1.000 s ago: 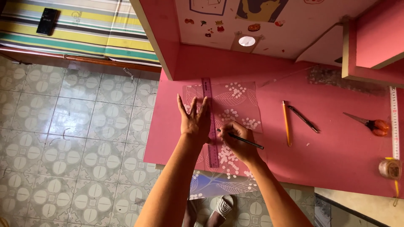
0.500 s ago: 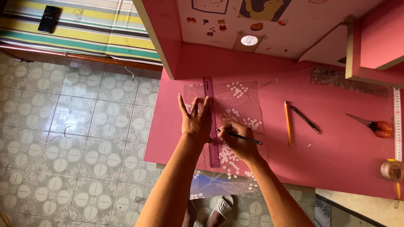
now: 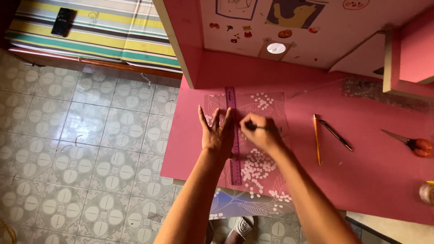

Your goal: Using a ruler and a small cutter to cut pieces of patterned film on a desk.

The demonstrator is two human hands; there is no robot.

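My left hand (image 3: 217,132) lies flat with fingers spread on a purple ruler (image 3: 233,135) and presses it onto a clear plastic sheet with white flower prints (image 3: 262,167). The sheet lies on a pink desk (image 3: 370,180) and hangs over its front edge. My right hand (image 3: 261,133) grips a dark pen (image 3: 266,128), its tip against the ruler's right edge about halfway along it.
A yellow pencil (image 3: 316,138) and a dark pen (image 3: 335,134) lie right of the sheet. Orange-handled scissors (image 3: 411,143) lie further right, a small jar (image 3: 427,192) at the right edge. Tiled floor (image 3: 81,149) spreads left, and a striped mattress (image 3: 99,31) with a phone (image 3: 62,21) lies beyond.
My right hand has slid the pen up along the ruler, away from me. My left hand stays pressed on the ruler.
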